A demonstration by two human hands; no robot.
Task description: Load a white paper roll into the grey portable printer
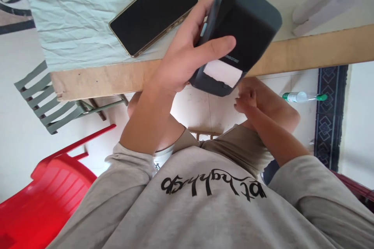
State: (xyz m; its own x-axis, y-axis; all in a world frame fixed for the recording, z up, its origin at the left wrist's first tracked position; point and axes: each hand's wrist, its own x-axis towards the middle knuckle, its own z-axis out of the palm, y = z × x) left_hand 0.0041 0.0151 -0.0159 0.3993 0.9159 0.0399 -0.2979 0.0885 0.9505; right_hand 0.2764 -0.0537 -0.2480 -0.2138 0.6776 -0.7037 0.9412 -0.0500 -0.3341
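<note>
My left hand (189, 50) is wrapped around a black handheld device (248, 19) that looks like a label printer, its thumb lying across the upper face. A white paper label (223, 73) shows at the device's near end. The device is held tilted over the front edge of the table. Lower down, my right hand (246, 100) is beside my thigh, below the table edge, with its fingers curled closed. Whether anything is inside those fingers is hidden. On the table left of the device lies a phone (154, 11) with a dark screen, in a clear case.
A white paper roll (324, 4) lies on the table (304, 48) at right. Pale green cloth (67, 11) covers its left part. A red plastic chair (58, 194) and a green slatted chair (49, 101) stand at left. A plastic bottle (300, 97) lies on the floor.
</note>
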